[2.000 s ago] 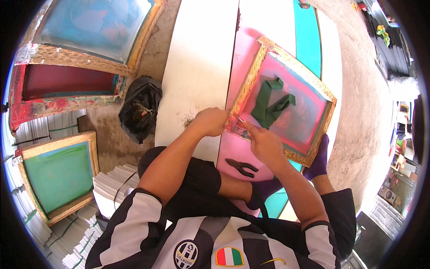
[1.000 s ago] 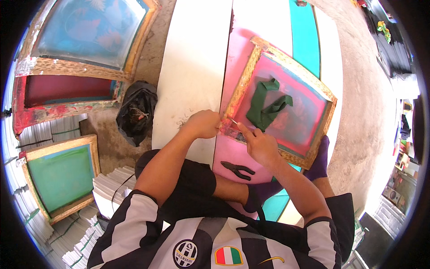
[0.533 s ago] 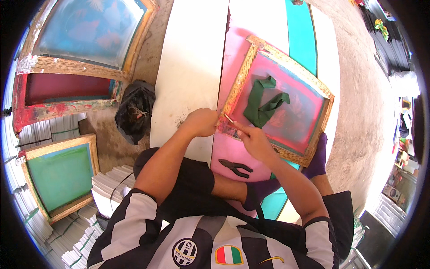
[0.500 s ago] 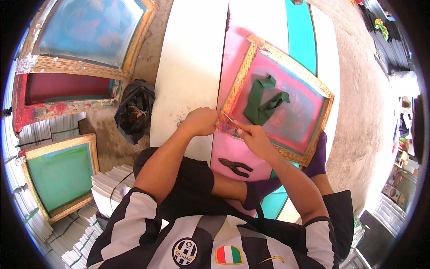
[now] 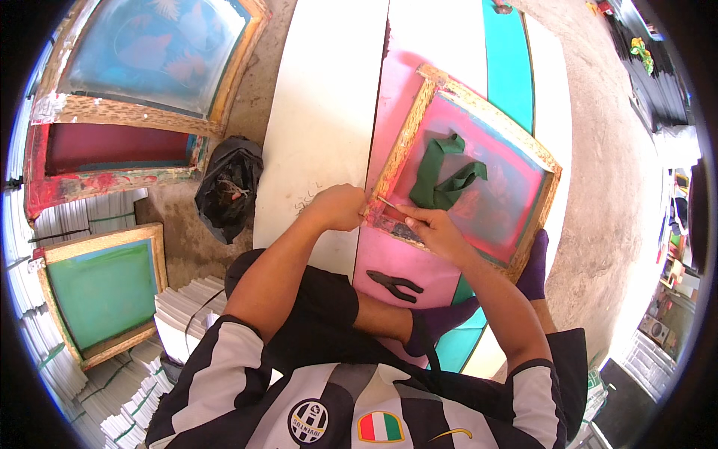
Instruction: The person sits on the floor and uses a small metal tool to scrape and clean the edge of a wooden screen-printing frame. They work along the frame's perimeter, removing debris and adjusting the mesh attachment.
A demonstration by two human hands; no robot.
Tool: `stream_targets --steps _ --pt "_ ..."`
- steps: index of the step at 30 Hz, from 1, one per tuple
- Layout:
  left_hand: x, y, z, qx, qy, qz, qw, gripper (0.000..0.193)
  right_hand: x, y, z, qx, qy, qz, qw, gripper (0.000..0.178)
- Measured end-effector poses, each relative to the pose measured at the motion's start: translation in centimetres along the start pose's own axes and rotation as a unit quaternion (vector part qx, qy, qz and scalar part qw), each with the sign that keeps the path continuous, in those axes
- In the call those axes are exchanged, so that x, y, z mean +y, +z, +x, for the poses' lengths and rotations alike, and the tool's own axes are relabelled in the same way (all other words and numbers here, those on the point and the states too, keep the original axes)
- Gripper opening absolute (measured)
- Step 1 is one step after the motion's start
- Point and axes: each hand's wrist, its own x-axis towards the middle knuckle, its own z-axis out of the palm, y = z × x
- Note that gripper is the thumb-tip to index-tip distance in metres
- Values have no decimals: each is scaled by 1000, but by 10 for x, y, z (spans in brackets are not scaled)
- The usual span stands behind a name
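Observation:
A wooden screen-printing frame [image 5: 470, 96] with pink-stained mesh lies tilted across the boards before me. My left hand [image 5: 340, 208] is closed at its near-left corner; whatever is in the fingers is hidden. Just right of it, my right hand [image 5: 435, 230] pinches a thin, slender tool [image 5: 389, 203], its tip against the frame's left rail; its exact kind is too small to tell. A folded strip of dark green cloth [image 5: 428, 176] rests on the mesh. Black-handled pliers [image 5: 395, 285] lie on the pink board below the frame, near my leg.
A black plastic bag [image 5: 228, 187] with scraps stands left of the boards. Beyond it lean a blue-meshed frame [image 5: 146, 111], a red-painted frame [image 5: 105, 182] and a green-meshed frame [image 5: 158, 258]. Bundled white sheets [image 5: 191, 307] are stacked at my left. My foot [image 5: 532, 266] touches the frame's right side.
The whole view has shifted slightly. Both hands stay at the frame's near-left corner, the right still holding the thin tool there, its fingers turned a little.

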Motion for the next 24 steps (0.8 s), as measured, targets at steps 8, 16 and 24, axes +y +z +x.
stream_targets --steps 8,16,24 --pt "-1 -3 -2 -24 -17 -29 999 24 -32 -21 3 -106 252 338 900 41" --pt "-8 1 -1 -13 6 -52 999 23 -19 0 -3 68 -64 -204 974 36" --pt "-5 -1 -1 -20 -4 -38 999 24 -25 -16 7 -97 206 265 937 40"
